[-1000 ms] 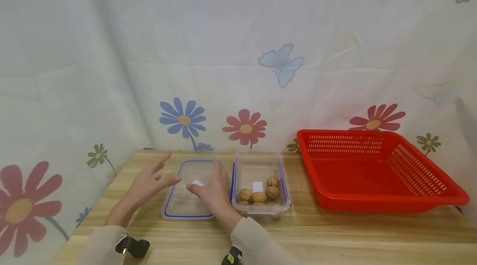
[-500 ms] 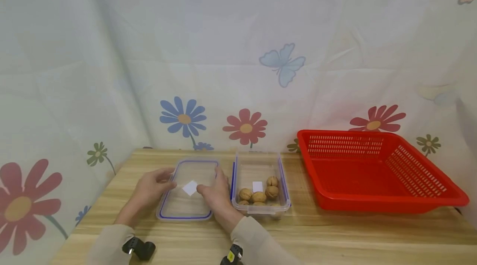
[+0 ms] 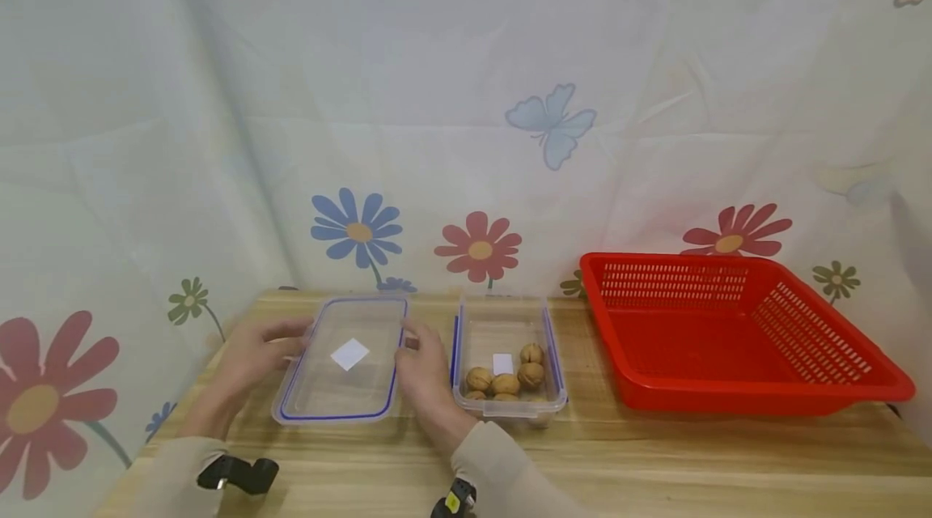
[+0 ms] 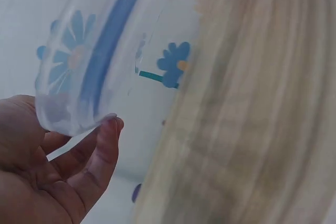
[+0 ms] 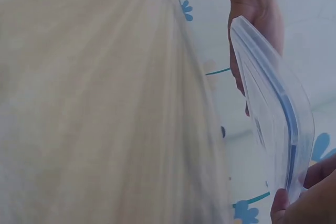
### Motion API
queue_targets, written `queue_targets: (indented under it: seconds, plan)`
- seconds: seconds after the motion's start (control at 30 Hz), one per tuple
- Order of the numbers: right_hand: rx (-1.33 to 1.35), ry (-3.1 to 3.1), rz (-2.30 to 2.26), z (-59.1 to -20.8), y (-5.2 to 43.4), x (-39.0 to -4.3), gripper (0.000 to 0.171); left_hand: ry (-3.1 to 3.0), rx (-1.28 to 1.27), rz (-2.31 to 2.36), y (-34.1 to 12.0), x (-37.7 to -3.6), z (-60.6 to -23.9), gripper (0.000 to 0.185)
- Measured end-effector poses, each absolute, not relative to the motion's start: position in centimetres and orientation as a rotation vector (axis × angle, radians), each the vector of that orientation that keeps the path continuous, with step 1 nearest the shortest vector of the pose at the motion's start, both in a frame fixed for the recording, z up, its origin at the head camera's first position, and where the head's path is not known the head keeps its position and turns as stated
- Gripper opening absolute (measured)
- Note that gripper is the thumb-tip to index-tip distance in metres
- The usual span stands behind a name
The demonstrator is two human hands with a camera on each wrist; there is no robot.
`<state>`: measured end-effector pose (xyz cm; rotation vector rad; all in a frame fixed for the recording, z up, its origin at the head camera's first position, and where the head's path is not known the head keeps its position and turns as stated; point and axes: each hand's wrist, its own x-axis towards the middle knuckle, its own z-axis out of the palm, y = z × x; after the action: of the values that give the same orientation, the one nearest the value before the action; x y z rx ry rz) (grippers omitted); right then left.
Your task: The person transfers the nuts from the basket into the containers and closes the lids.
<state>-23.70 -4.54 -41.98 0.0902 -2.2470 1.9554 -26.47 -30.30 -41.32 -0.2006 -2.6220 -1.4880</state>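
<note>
In the lower left of the head view, both hands hold a clear plastic lid (image 3: 338,360) with a blue seal line around its rim, lifted off the wooden table (image 3: 655,453) and tilted so its far edge sits higher. The left hand (image 3: 251,352) grips the lid's left long edge, fingers curled around the rim; the left wrist view shows the fingertips (image 4: 107,129) hooked under a rounded corner of the lid (image 4: 100,51) with the thumb side on top. The right hand (image 3: 422,364) grips the opposite long edge, its fingers curled against the rim. In the right wrist view the lid (image 5: 273,108) appears edge-on at the right of the frame, with the right hand (image 5: 307,198) pinching its near end at the lower right corner and the left hand (image 5: 257,19) holding the far end near the top. A small white square label (image 3: 350,354) sits at the middle of the lid.

Just to the right of the right hand, in the lower centre of the head view, stands an open clear container (image 3: 510,413) with blue clips along its sides. Several walnuts (image 3: 506,380) lie in its near half, beside a small white tag (image 3: 502,363). Further right, apart from the container, a red plastic basket (image 3: 801,324) with perforated walls stands on the table. A pale cloth (image 3: 466,97) printed with flowers and a blue butterfly hangs behind the table, filling the upper frame. A beige sleeve covers each forearm at the bottom edge.
</note>
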Motion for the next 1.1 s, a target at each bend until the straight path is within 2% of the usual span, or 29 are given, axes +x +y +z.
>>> queue_targets:
  seconds: [0.27, 0.53, 0.77, 1.1]
  plan:
    - [0.136, -2.229, 2.102, -39.3, -3.1, -23.2, 0.045, -2.654, -0.126, -1.474, -30.0, -25.4, -38.4, 0.049]
    - [0.236, -2.259, 2.064, -37.1, -0.4, -22.9, 0.042, -2.629, -0.14, -1.449, -28.4, -24.3, -36.1, 0.052]
    - [0.328, -2.3, 2.039, -36.2, 3.3, -22.6, 0.043, -2.573, -0.17, -1.489, -25.2, -24.0, -35.1, 0.047]
    - [0.271, -2.321, 2.017, -35.5, 8.4, -22.8, 0.04, -2.429, -0.193, -1.651, -19.6, -24.8, -35.2, 0.039]
